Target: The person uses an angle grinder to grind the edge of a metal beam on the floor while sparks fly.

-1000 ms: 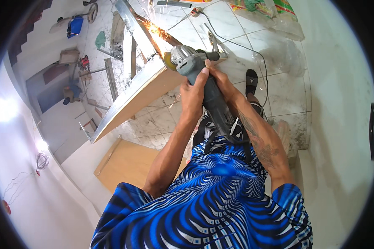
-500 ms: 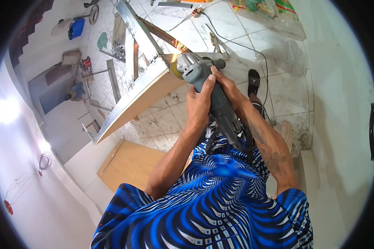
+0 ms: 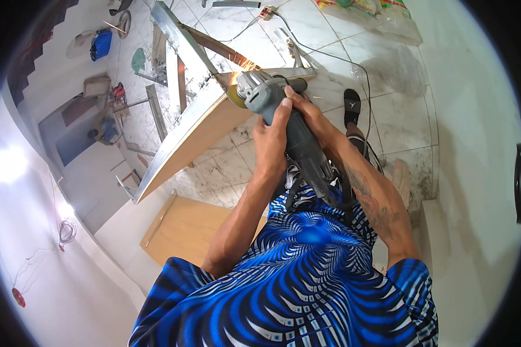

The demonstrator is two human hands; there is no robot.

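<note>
My left hand (image 3: 271,136) is wrapped round the body of a dark angle grinder (image 3: 301,139), its thumb lying along the top. On the right side of the same tool, my right hand (image 3: 308,118) grips near its head, close to the black side handle. The yellowish grinding disc (image 3: 235,96) touches the metal edge of a frame (image 3: 185,118) with a wood-coloured panel side. Orange sparks (image 3: 246,63) fly up from the contact. The palm sides of both hands are hidden by the tool.
A black cable (image 3: 353,65) runs across the tiled floor to a socket box (image 3: 267,13). My sandalled foot (image 3: 352,107) stands at right. Plastic bags (image 3: 382,20) lie at the far right. A wooden board (image 3: 182,231) lies at lower left. A person (image 3: 103,130) is at far left.
The grinder and both hands have shifted slightly left and up in the picture, as has the frame. Sparks keep flying, and a stray streak shows at the far left.
</note>
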